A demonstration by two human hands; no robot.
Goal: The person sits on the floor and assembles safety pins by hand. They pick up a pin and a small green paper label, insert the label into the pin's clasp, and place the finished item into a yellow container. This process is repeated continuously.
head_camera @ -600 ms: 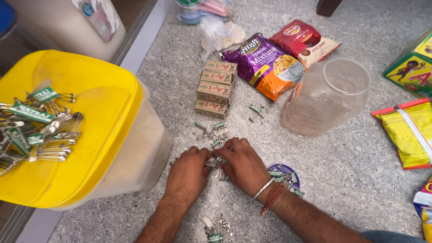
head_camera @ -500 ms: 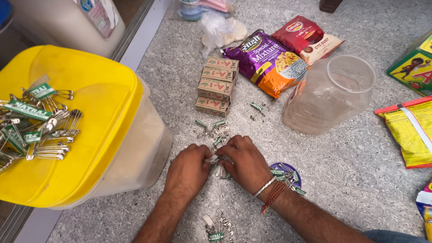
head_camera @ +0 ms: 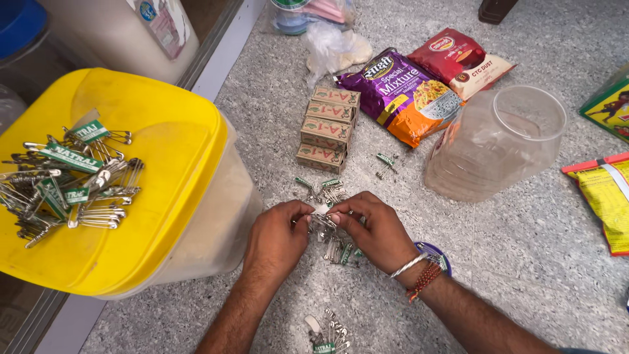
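Over the speckled grey floor, my left hand (head_camera: 276, 236) and my right hand (head_camera: 373, 228) meet fingertip to fingertip. Both pinch one bunch of safety pins (head_camera: 322, 221) with a small paper tag. More tagged safety pin bunches (head_camera: 326, 190) lie loose on the floor just beyond the hands, and another bunch (head_camera: 327, 333) lies between my forearms. A heap of the same pin bunches (head_camera: 72, 180) rests on the yellow lid (head_camera: 164, 151) of a tub at the left. Bangles and red thread circle my right wrist.
A stack of small cardboard boxes (head_camera: 327, 129) sits beyond the pins. A clear plastic jar (head_camera: 496, 141) lies on its side at the right. Purple (head_camera: 400, 92) and red (head_camera: 462, 60) snack packets lie behind it, a yellow packet (head_camera: 603, 200) at far right. A purple disc (head_camera: 438, 255) peeks from under my right wrist.
Both hands have lifted slightly and stay together over the same spot, still working the pin bunch. Nothing else has moved.
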